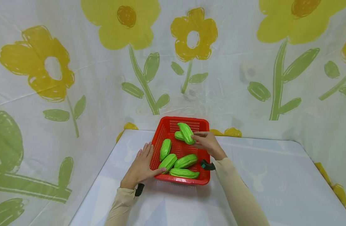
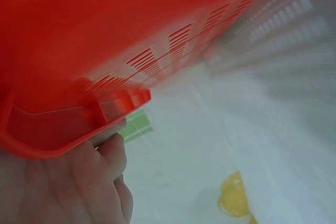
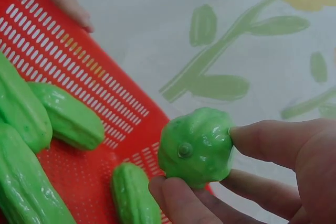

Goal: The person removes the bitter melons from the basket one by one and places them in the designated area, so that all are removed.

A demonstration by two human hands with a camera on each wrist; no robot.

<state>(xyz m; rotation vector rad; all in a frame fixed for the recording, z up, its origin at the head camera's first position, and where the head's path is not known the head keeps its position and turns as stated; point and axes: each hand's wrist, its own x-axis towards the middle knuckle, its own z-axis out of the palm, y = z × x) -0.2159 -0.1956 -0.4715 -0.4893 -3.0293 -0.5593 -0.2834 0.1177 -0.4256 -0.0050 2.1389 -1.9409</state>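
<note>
In the head view my right hand (image 1: 208,144) holds a green bitter melon (image 1: 185,133) by its near end, over the far right part of a red plastic basket (image 1: 208,125). The right wrist view shows thumb and fingers pinching the bitter melon (image 3: 194,148), its rounded tip facing the camera. Another bitter melon (image 1: 178,135) lies partly hidden beneath it. Several more, such as this bitter melon (image 1: 184,173), lie in the basket's near and left parts. My left hand (image 1: 140,166) rests along the basket's left side, fingers straight, thumb over the rim; its palm (image 2: 68,187) touches the rim from outside.
The basket stands on a pale patterned table (image 1: 254,182). A white curtain (image 1: 232,94) printed with yellow flowers hangs behind the table and at its left side. Dark straps (image 1: 208,165) sit at both wrists.
</note>
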